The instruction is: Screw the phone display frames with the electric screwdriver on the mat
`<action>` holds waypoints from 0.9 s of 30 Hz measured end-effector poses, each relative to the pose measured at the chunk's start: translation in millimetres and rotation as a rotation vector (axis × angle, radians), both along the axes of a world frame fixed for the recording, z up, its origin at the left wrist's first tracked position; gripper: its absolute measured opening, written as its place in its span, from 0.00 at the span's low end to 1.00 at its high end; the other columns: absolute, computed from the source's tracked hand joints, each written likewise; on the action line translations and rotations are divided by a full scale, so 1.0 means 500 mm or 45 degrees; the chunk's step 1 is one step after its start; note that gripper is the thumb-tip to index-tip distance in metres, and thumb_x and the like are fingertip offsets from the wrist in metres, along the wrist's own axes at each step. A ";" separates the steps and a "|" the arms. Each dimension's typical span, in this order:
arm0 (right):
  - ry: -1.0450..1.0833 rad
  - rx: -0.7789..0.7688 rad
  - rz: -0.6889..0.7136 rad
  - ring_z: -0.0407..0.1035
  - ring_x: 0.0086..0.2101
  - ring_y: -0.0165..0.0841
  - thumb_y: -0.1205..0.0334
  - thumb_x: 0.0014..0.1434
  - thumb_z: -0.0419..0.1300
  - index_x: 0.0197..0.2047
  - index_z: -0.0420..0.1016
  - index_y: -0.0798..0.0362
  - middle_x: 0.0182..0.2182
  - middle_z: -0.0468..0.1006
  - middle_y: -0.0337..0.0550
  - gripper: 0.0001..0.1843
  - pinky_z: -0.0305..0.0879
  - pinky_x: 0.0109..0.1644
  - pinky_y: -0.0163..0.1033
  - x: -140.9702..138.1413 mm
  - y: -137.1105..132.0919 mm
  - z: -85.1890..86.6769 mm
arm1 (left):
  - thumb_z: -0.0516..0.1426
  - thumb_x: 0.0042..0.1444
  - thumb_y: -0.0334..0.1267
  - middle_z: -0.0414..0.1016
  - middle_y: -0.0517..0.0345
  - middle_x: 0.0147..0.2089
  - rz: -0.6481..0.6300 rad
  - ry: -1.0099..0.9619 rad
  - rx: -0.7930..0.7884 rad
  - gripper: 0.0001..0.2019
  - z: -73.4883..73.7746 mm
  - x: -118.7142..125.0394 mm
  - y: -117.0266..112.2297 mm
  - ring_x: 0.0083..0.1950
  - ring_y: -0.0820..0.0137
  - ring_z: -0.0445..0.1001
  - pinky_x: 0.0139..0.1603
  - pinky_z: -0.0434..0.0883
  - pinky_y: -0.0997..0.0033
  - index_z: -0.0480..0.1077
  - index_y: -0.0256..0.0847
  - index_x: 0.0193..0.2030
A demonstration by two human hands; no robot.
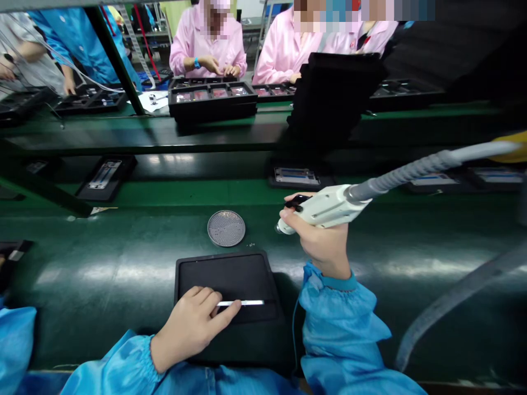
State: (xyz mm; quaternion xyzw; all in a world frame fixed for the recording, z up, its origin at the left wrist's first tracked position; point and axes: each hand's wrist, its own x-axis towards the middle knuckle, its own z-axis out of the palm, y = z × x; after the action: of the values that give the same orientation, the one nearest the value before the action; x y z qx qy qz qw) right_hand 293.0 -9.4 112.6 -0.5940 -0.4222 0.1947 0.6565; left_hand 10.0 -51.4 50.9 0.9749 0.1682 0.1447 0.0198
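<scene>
1. My left hand [189,329]: fingers curled down on a slim silver strip [242,303]; pinch or press, cannot tell.
2. Strip lies on a black pad [222,274] on the green bench [102,274].
3. My right hand [319,244] wrapped around a white hose-fed gun [321,207], nozzle down; grey hose [403,173] runs off right.
4. Perforated metal disc [226,228] just beyond pad, near nozzle.

Before me: perforated metal disc [226,228] on green conveyor belt [102,263]; beyond, black trays [212,101] and 2 pink-smocked co-workers [208,46].
</scene>
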 end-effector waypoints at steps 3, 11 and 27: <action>0.004 -0.001 0.001 0.74 0.33 0.37 0.64 0.46 0.70 0.35 0.77 0.49 0.34 0.79 0.40 0.11 0.74 0.41 0.46 -0.001 -0.001 0.000 | 0.50 0.64 0.24 0.72 0.48 0.40 0.001 -0.011 0.003 0.20 0.000 0.000 0.000 0.37 0.63 0.70 0.36 0.67 0.63 0.67 0.39 0.60; -0.009 -0.003 0.002 0.74 0.34 0.37 0.64 0.47 0.70 0.36 0.78 0.49 0.34 0.79 0.39 0.11 0.73 0.42 0.47 0.000 0.000 0.000 | 0.49 0.64 0.24 0.71 0.50 0.39 0.013 -0.019 0.022 0.20 0.001 0.001 0.000 0.37 0.65 0.69 0.37 0.67 0.64 0.68 0.40 0.60; -0.013 -0.002 0.000 0.75 0.34 0.37 0.64 0.47 0.70 0.36 0.77 0.48 0.35 0.80 0.39 0.11 0.74 0.43 0.47 0.000 -0.001 -0.001 | 0.49 0.63 0.23 0.71 0.50 0.39 0.013 -0.016 0.011 0.21 0.002 0.002 0.000 0.37 0.64 0.69 0.36 0.67 0.64 0.68 0.40 0.59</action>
State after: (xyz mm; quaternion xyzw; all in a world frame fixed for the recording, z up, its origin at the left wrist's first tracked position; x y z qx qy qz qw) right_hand 292.9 -10.1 111.9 -0.5954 -0.4256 0.1919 0.6539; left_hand 10.9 -51.5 52.1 0.9731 0.1726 0.1515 0.0160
